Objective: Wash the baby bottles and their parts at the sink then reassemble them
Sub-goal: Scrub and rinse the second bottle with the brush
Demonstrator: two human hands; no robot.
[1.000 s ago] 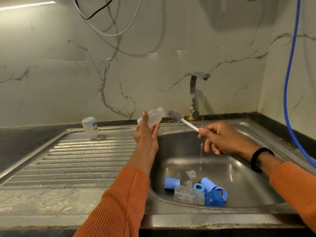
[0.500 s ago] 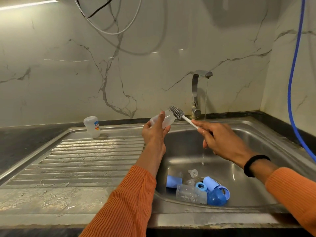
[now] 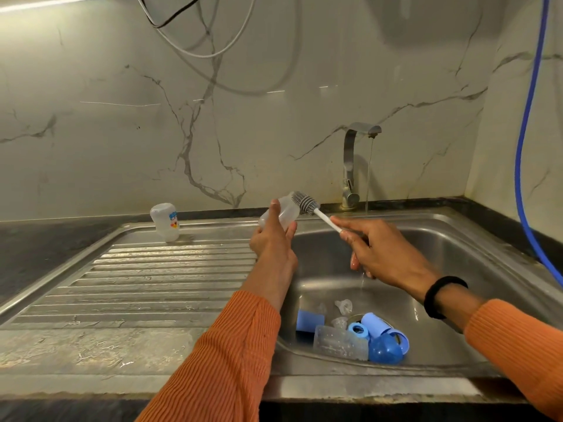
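My left hand (image 3: 274,242) grips a clear baby bottle (image 3: 285,212) above the sink's left edge, mouth turned right. My right hand (image 3: 376,251) holds the white handle of a grey bottle brush (image 3: 305,203); the brush head sits at the bottle's mouth. In the sink basin (image 3: 441,269) lie another clear bottle (image 3: 339,342), blue rings and caps (image 3: 377,327), a blue dome cap (image 3: 385,350), a blue sleeve (image 3: 309,320) and clear teats (image 3: 342,306). One more bottle (image 3: 166,222) stands upside down on the drainboard.
The tap (image 3: 350,166) at the back runs a thin stream of water into the basin. The ribbed drainboard (image 3: 137,284) spreads to the left. A blue hose (image 3: 524,147) hangs down the right wall, and cables loop across the marble wall above.
My left hand carried the bottle rightward toward the brush. My right hand shifted left along the handle, and the brush head now meets the bottle's mouth.
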